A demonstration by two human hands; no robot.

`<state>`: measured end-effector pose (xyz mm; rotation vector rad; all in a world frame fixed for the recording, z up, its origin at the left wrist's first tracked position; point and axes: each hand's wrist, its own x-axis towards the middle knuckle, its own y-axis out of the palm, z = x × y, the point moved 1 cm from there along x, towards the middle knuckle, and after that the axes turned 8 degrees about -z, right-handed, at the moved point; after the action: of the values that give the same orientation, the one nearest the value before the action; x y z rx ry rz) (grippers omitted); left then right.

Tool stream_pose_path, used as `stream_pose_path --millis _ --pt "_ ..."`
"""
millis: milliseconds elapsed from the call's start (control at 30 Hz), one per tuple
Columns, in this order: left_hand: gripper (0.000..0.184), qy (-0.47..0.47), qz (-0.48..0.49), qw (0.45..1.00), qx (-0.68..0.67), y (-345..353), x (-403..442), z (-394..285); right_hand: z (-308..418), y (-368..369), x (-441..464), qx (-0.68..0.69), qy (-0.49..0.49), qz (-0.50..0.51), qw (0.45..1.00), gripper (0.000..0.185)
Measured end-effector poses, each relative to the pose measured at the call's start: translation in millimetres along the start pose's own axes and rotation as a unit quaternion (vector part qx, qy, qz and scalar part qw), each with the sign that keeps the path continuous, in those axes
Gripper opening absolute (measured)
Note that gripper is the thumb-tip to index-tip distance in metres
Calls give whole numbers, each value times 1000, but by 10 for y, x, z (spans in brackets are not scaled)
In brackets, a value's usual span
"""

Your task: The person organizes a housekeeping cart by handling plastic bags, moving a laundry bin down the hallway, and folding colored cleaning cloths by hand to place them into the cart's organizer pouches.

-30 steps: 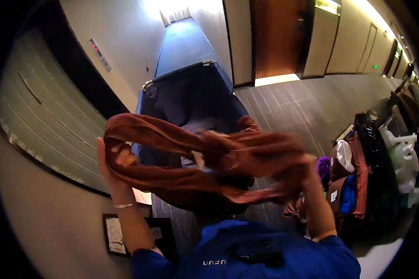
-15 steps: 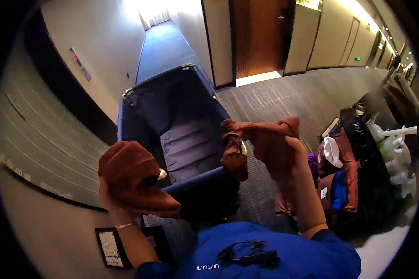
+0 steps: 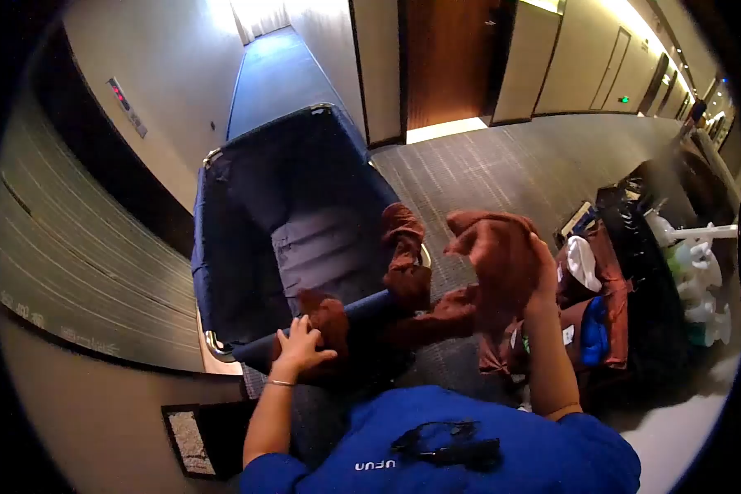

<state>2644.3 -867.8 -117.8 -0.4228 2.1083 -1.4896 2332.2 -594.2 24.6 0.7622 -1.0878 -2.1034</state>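
Note:
My left hand (image 3: 303,346) has its fingers spread at the near rim of a deep blue fabric laundry cart (image 3: 259,350). Right beside those fingers, a reddish-brown cloth (image 3: 329,321) hangs over the rim; whether they touch it I cannot tell. My right hand (image 3: 543,276) grips a second brown cloth (image 3: 502,255), raised to the right of the cart. Another bunched brown cloth (image 3: 406,259) is draped at the cart's near right corner. A length of brown fabric (image 3: 445,317) stretches between the rim and my right side, partly in shadow.
To the right stands a caddy with a brown fabric holder (image 3: 617,288), a white cloth (image 3: 582,263), a blue item (image 3: 594,329) and several spray bottles (image 3: 700,288). A wooden door (image 3: 449,66) and carpeted corridor (image 3: 486,165) lie beyond. A lift panel (image 3: 128,107) is on the left wall.
My left hand has moved right and down to the cart's near rim and opened, leaving its brown cloth there. The right hand still holds its cloth, now slightly lower and further right.

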Motion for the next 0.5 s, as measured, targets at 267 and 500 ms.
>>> stream_pose_path --millis 267,500 --pt "22 16 -149 971 -187 -266 61 -606 -56 -19 -169 -38 -16 -62 997 49" --pt "29 167 -44 812 -558 -753 164 -2296 -237 245 -287 -198 -22 -24 980 49"
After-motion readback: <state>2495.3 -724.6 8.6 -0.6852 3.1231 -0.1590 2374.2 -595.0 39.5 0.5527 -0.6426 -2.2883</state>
